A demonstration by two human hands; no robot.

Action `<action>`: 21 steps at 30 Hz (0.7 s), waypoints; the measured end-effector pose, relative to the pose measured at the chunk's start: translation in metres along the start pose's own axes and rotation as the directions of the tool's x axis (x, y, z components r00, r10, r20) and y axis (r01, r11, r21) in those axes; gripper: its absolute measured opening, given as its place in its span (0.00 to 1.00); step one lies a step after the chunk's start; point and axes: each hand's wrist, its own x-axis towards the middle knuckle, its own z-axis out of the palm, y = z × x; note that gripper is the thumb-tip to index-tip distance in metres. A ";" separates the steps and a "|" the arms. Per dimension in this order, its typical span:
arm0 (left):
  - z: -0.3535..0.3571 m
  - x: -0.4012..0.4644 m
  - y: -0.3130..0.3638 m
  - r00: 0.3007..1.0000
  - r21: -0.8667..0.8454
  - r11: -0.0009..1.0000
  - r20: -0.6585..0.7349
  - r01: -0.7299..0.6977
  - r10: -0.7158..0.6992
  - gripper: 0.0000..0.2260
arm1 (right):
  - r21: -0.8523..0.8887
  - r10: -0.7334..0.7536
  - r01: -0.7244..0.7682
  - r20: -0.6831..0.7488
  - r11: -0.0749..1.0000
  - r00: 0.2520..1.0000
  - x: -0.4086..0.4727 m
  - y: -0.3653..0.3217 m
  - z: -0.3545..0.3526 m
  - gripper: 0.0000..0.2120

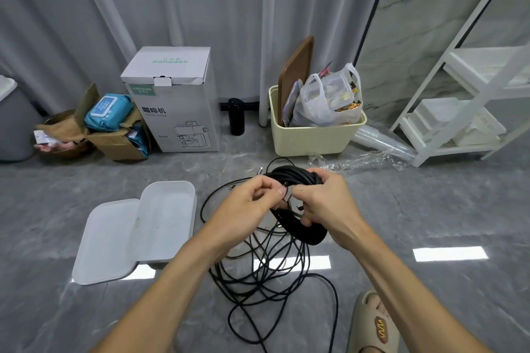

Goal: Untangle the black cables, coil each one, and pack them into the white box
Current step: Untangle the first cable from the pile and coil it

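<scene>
1. Your right hand (327, 206) grips the coil (298, 203); keep that grip firm.
2. Left hand (252, 200) pinches the cable end (286, 190): tuck it snugly.
3. White box (169, 221) waits open, left, on the floor.

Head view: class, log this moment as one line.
right hand holds cable coil | left hand pinches its end | white box open, empty

We see black braided cables (269, 275) tangled on the grey, white-veined glossy stone floor (430, 209), beside a plain white plastic box (169, 226). The beige foam slipper (375, 324) bears a brown-and-yellow hot-dog motif, and the white cardboard carton (175, 100) carries green lettering.
</scene>
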 end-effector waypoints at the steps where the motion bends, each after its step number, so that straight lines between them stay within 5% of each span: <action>1: -0.001 0.002 0.000 1.000 -0.043 0.999 0.001 0.008 -0.008 0.07 | -0.028 -0.017 0.017 -0.001 0.999 1.000 0.000 -0.001 -0.001 0.07; 7: -0.007 0.006 0.002 0.988 -0.147 0.977 0.036 0.156 -0.152 0.04 | -0.223 -0.099 0.094 -0.010 0.970 0.995 -0.001 0.000 -0.001 0.07; 12: -0.017 0.006 -0.011 0.990 -0.071 0.991 -0.077 0.109 -0.114 0.07 | 0.029 -0.007 0.009 -0.049 1.000 0.999 0.001 -0.004 -0.008 0.10; 17: -0.015 0.009 -0.012 0.981 -0.276 0.951 -0.090 0.141 -0.172 0.06 | 0.149 0.014 -0.009 -0.034 0.989 0.999 0.000 -0.007 -0.014 0.12; 21: -0.018 0.012 -0.011 0.967 0.101 0.995 -0.256 0.019 0.008 0.02 | 0.028 -0.024 0.025 -0.065 0.999 0.998 0.002 -0.004 -0.014 0.09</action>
